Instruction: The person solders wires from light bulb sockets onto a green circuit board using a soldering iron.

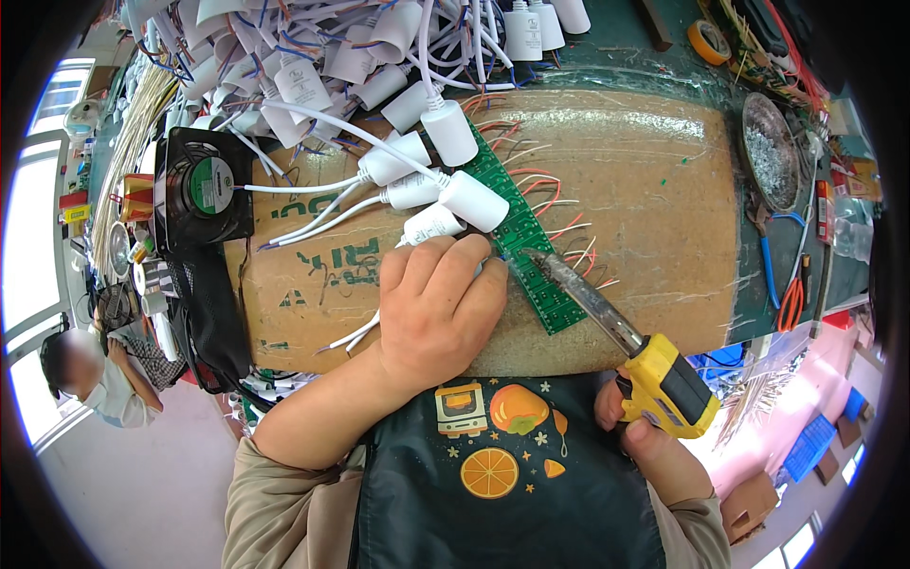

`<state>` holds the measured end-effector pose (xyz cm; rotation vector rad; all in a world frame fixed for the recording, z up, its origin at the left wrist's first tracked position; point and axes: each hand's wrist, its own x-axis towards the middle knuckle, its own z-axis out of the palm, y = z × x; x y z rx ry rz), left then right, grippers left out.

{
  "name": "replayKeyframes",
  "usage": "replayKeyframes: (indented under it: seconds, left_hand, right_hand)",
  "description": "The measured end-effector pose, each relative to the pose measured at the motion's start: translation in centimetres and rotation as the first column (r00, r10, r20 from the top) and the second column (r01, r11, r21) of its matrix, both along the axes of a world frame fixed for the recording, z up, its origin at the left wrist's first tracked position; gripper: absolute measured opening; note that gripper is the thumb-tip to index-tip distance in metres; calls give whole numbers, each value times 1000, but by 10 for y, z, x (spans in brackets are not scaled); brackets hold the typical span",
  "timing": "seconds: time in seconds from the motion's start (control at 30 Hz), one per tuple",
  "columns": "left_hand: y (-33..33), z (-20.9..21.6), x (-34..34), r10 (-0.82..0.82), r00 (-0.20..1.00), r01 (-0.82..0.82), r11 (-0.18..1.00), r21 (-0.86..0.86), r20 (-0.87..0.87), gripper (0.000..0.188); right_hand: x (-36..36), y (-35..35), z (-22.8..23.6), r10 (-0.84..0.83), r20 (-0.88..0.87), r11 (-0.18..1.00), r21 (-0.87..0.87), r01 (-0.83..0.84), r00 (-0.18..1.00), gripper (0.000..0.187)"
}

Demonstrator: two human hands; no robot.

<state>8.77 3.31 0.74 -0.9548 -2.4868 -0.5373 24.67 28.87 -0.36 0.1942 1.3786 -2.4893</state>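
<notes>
A yellow soldering gun is being gripped in the right hand, and its metal tip is being held at the green circuit board, which is lying aslant on a cardboard sheet over the dark green surface. The left hand is being kept with curled fingers at the board's left edge, just beside a white cylindrical housing; whether anything is being pinched there cannot be told, since the fingertips are being hidden. If the tip is hot, a burn is being risked by the closeness of those fingers, and a small slip could be enough to cause it. No clamp is being seen on the board, so it could be skidded across the cardboard by uneven pressure. Neighbouring pads could be bridged by excess solder, given how tightly they are being packed. The red and white wires along the right edge are being exposed to scorching by the hot barrel should it be lowered.
</notes>
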Motion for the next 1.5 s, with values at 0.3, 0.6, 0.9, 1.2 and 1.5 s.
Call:
replayKeyframes:
  seconds: [0.3,0.6,0.9,1.2,1.5]
  left_hand:
    - [1,2,1,22,999,-22,1000,-7,33,28]
    - [1,6,1,42,999,-41,999,-13,33,27]
    - [-16,11,-4,1,1000,0,997,-76,5,31]
    - [-40,11,-7,90,995,-92,995,-40,-35,50]
    - [-49,29,-26,67,996,-68,998,-18,-51,55]
  right_hand:
    - [-33,-14,12,-154,-209,988,-16,154,966,64]
    - [-39,-29,8,-33,-205,999,-31,27,978,85]
    - [-39,-33,10,33,-185,997,-68,-46,982,86]
    - [-44,-21,14,10,8,997,-73,-9,1000,100]
    - [-46,-13,-3,-173,-247,978,73,197,953,69]
